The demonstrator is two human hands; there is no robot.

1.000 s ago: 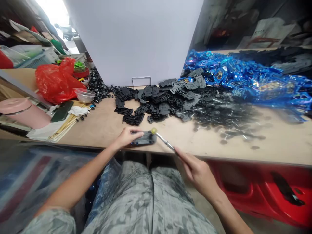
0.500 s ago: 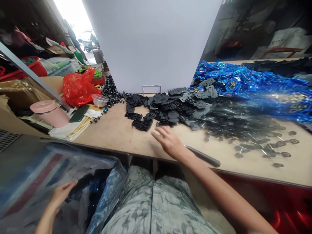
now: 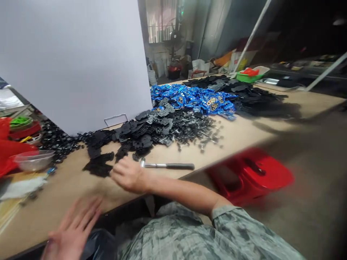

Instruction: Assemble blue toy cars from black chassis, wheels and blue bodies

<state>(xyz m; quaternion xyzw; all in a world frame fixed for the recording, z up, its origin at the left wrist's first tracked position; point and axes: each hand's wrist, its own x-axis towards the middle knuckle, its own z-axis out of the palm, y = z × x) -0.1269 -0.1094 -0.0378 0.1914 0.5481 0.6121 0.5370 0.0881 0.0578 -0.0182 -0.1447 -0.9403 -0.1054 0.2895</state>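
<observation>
Right hand (image 3: 129, 176), curled knuckles-up, sits just left of the hammer (image 3: 168, 166) head; I cannot tell if it grips anything. I log the hammer flat, long axis along the table (image 3: 244, 133) edge. Left hand (image 3: 72, 229), blurred, fingers spread and empty, lies well left of the hammer.

Readable text: none in view
Blue foil packets (image 3: 189, 98): printed emblems, too blurred to make out
Black plastic parts (image 3: 148, 133): no legible marks
</observation>
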